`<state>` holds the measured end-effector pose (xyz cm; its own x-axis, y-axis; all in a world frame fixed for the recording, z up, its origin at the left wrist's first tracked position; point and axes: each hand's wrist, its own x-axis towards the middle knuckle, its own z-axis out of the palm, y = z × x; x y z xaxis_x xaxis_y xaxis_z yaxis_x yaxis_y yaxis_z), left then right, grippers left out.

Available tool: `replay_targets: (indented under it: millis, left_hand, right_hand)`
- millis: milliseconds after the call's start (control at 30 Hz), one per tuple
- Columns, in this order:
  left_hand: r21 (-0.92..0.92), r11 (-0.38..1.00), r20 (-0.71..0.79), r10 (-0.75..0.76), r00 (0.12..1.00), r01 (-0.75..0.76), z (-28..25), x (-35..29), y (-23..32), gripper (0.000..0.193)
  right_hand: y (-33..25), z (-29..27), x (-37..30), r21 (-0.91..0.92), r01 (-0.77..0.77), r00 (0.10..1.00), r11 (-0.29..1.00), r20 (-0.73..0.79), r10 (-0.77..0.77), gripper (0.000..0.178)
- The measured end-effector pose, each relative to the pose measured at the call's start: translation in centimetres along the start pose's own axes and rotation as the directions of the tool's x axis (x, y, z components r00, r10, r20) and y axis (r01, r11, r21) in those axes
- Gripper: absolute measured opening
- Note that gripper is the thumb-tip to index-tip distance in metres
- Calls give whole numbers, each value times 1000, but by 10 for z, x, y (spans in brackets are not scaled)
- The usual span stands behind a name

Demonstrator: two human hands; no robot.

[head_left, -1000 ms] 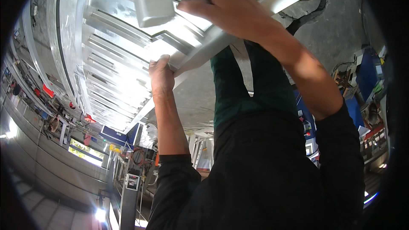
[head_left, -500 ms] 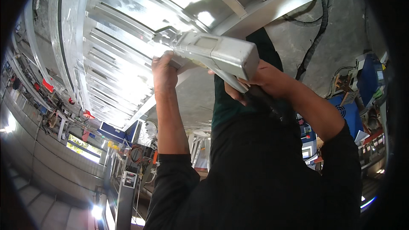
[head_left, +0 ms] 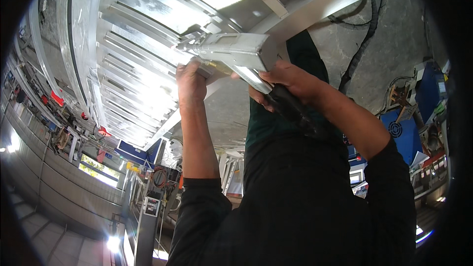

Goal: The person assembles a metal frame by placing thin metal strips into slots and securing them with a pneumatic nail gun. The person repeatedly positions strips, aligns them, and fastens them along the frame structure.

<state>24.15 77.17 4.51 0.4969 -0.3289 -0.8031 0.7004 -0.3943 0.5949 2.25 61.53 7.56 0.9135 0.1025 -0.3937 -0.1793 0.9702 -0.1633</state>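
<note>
A silver, box-headed welding gun (head_left: 226, 49) points left, its narrow tip close to the slatted metal frame (head_left: 133, 44). My right hand (head_left: 290, 83) is wrapped round the gun's handle, where a black sleeve (head_left: 290, 106) runs back toward my body. My left hand (head_left: 191, 83) is closed at the near edge of the frame, just below the gun's tip. Its thumb and fingers are on a small grey metal piece (head_left: 205, 71); whether that piece is joined to the frame I cannot tell. Glare washes out part of the slats.
A dark cable (head_left: 357, 61) lies on the concrete floor (head_left: 335, 39) at the right. Blue machines (head_left: 401, 135) stand at the far right. On the left, long metal rails (head_left: 69, 34) run beside the frame, with red clamp-like parts (head_left: 104, 131) near them.
The welding gun's rear end has swung to the left and slightly up, along with my right hand. My left hand stays in nearly the same place.
</note>
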Motion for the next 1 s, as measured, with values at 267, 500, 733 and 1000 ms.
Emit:
replay_targets:
  millis: [267,500,733,1000]
  left_hand:
    - [-35,999,87,-23,996,26,-12,7,-6,38]
    - [-36,999,73,4,997,-1,-7,6,-6,39]
    - [-61,998,63,31,998,-27,-4,4,-5,35]
    - [-42,998,81,-32,996,35,-6,3,-4,35]
  right_hand:
    - [-5,-2,-2,34,-10,1000,999,17,10,46]
    - [-3,-3,5,51,-18,999,999,29,17,47]
    - [-5,-4,5,53,-33,999,998,11,32,44]
    - [-5,0,7,63,-41,999,997,-21,42,41]
